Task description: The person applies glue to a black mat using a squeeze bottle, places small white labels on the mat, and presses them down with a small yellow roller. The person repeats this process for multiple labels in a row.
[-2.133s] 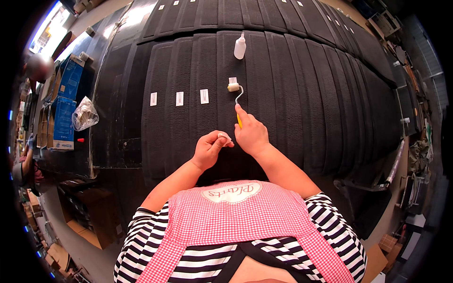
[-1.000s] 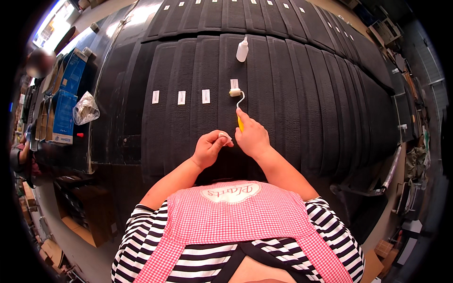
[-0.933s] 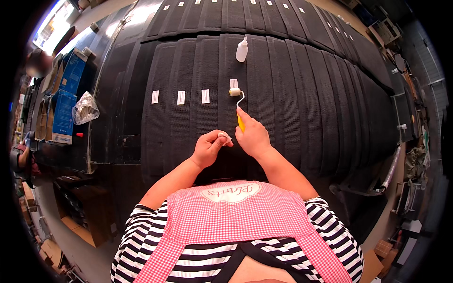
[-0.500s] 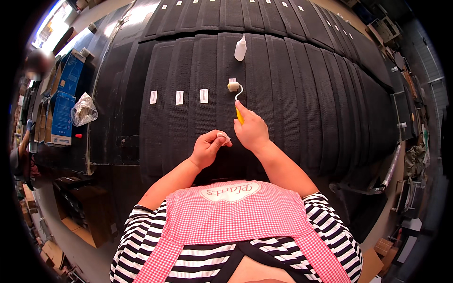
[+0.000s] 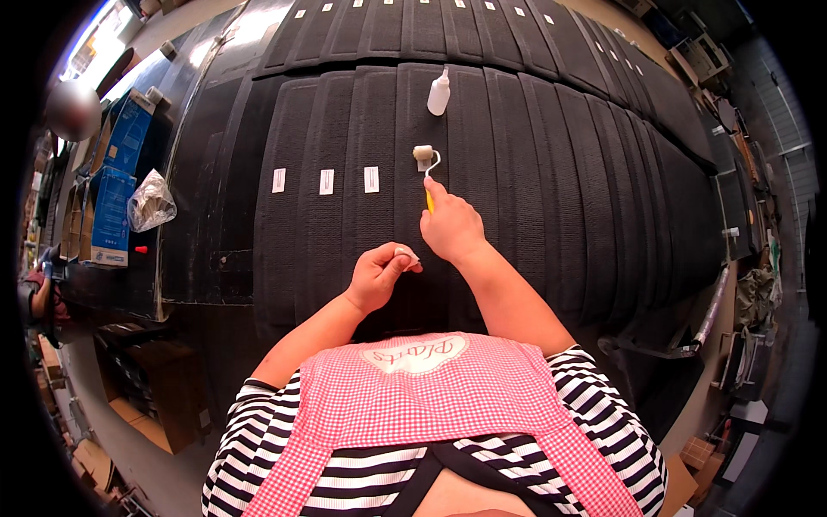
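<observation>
My right hand (image 5: 453, 226) is closed round the yellow handle of a small paint-style roller (image 5: 423, 153) with a pale head and a bent wire neck. The roller head rests over the far part of a small label (image 5: 423, 166) on a ribbed black mat (image 5: 482, 189); the label's near part shows below it. Closer to my body, my left hand (image 5: 377, 274) pinches a small crumpled whitish piece (image 5: 407, 255), perhaps paper or film. Left of the roller, white labels (image 5: 371, 179) lie in a row, one per mat. Beyond it stands a white squeeze bottle (image 5: 438, 93) with a nozzle.
Overlapping black mats cover the table, and a far row (image 5: 379, 34) carries several labels. On the left are a blue carton (image 5: 112, 211), a clear plastic bag (image 5: 152, 202) and a small red cap (image 5: 141, 250). A cardboard box (image 5: 155, 388) sits below the table's left edge.
My right hand has pushed the roller slightly away from me and left, from the label's near part to its far part. My left hand has barely moved, keeping its pinch.
</observation>
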